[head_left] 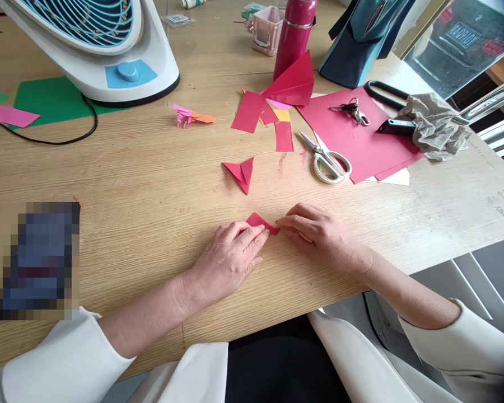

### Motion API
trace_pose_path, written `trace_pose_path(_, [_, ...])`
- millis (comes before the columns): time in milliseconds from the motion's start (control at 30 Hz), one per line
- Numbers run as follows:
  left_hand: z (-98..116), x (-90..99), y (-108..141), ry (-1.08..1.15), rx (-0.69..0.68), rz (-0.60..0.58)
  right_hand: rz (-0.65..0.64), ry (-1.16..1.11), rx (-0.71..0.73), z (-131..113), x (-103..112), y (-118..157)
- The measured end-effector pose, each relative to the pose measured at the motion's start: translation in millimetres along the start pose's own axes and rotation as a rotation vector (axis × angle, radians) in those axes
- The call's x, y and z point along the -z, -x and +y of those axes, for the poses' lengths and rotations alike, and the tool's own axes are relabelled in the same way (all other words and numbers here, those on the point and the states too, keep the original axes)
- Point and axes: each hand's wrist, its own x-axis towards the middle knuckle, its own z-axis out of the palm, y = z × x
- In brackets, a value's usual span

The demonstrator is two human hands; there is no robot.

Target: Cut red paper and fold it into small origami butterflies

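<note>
A small piece of folded red paper (257,220) lies on the wooden table, close to its near edge. My left hand (234,254) holds it down from the left, fingers pressed together on its front part and covering some of it. At its right end, my right hand (319,232) pinches the tip between thumb and fingers. Just beyond my hands rests a folded red paper triangle (242,172). Scissors (327,159) with white handles lie farther off to the right, blades slightly apart.
A white fan (151,73) stands at the back left on green paper (42,103). A blurred dark phone-like object (40,260) lies at left. Behind are red paper scraps (248,112), a pink bottle (294,39), large red sheets (340,134), keys (355,111) and a crumpled cloth (437,126).
</note>
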Motion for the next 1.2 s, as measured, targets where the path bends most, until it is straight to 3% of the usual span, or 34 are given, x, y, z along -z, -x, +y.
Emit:
trace_pose_path(167, [-11.9,-1.3,-7.7,0.101,-0.051,0.121,-0.068,-0.053,0.006,0.0,-0.7,-13.8])
trace_pose_path(300, [-16.4,-2.1,-20.4,0.195,0.006,0.170,0.015,-0.083,0.011,4.9,-10.2,-14.0])
trace_pose_path(533, [-20.0,-3.9,-30.1,0.294,0.082,0.150,0.004,-0.128,0.003,7.9,-13.2,-13.0])
trace_pose_path(767, [-17.3,-3.0,-32.4,0.280,0.118,0.093,-0.012,-0.142,-0.033,5.1,-11.0,-15.5])
trace_pose_path(1200, [-13.4,-4.4,-35.6,0.228,0.125,0.109,0.002,-0.135,-0.017,6.1,-12.4,-15.0])
